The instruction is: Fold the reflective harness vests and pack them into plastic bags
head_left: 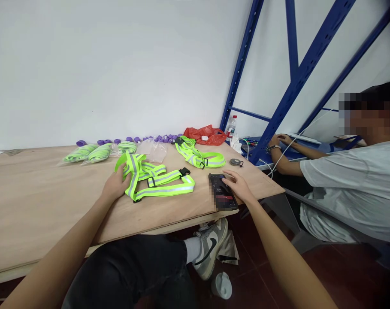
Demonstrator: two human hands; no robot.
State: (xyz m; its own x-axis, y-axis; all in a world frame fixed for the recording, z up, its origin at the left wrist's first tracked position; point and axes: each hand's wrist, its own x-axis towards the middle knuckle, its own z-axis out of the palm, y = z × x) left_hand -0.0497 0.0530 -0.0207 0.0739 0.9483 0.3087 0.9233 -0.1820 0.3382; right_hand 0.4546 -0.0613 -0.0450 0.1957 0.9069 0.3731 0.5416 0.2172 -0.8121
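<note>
My left hand (116, 183) rests on the left end of a neon yellow reflective strap vest (159, 178) spread on the plywood table (37, 206); its fingers curl over the strap. My right hand (239, 185) lies over a black phone (222, 192) near the table's right edge, fingers stretched out and touching its screen. A second yellow strap vest (198, 156) lies farther back.
Bagged folded vests (90, 153), clear bags (154, 149), purple small parts (162, 138) and a red plastic bag (206, 135) line the back. A small round tape measure (235, 162) is nearby. Another person (352, 184) sits right at a blue rack (291, 81). A white cup (222, 285) stands on the floor.
</note>
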